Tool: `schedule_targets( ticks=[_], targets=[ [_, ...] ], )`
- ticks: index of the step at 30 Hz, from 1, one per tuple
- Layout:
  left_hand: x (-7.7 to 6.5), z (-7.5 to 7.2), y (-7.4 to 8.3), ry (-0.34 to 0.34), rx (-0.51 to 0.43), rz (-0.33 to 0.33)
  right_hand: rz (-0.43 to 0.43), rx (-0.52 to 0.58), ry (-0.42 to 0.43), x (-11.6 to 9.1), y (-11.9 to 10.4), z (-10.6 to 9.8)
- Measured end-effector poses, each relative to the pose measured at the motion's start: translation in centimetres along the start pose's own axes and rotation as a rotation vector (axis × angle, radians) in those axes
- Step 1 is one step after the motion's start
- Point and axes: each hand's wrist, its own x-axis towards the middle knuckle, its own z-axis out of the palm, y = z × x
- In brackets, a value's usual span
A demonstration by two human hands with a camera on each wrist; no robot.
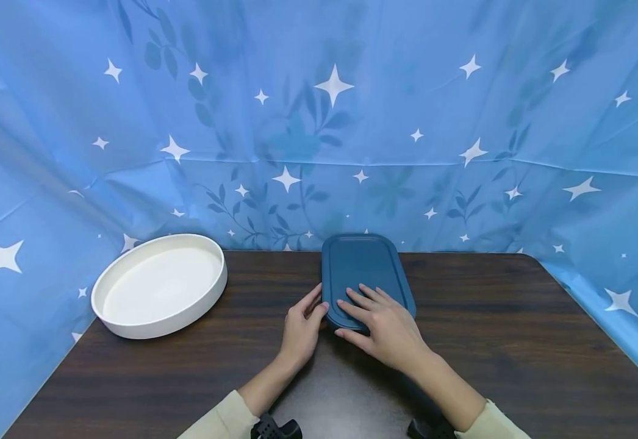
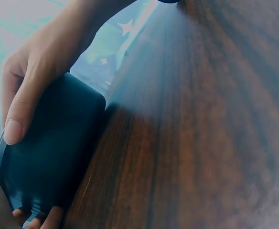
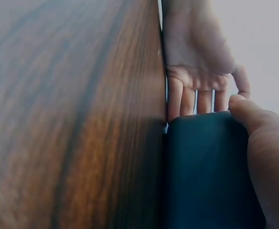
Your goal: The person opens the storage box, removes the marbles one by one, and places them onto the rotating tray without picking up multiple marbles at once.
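A dark blue rectangular box (image 1: 360, 268) with rounded corners and a rimmed lid lies on the table near its far edge. My right hand (image 1: 387, 329) rests on the near part of the lid, fingers spread and straight. Its thumb (image 2: 17, 121) lies against the near wall. Along the box's left side is my left hand (image 1: 301, 329), its thumb at the near left corner of the lid. The right wrist view shows the left palm (image 3: 197, 47) facing the box with straight fingers reaching its side. The left fingertips (image 2: 51, 218) show low at the box's corner.
A round white shallow tray (image 1: 157, 326) stands at the table's far left. Dark wood grain covers the table (image 1: 489, 329), and a blue star-patterned curtain (image 1: 407, 91) hangs right behind its far edge. Black wrist straps (image 1: 275, 427) sit at both cuffs.
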Motion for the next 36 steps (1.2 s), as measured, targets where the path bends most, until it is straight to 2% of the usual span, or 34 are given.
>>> schedule_targets(
  ticks=[7,12,28,36],
  targets=[
    [0.13,-0.02,-0.08,-0.004,0.002,-0.002,-0.056,-0.043,0.016,-0.08,-0.02,0.20],
    [0.12,-0.05,-0.25,-0.021,-0.050,0.012,-0.072,-0.036,0.032,-0.04,-0.03,0.37],
    [0.07,0.05,-0.07,0.002,-0.054,0.040,-0.063,0.011,0.062,-0.18,-0.15,0.36],
    [0.21,-0.06,-0.29,0.009,-0.065,0.037,-0.059,0.052,0.128,-0.07,-0.33,0.40]
  ],
)
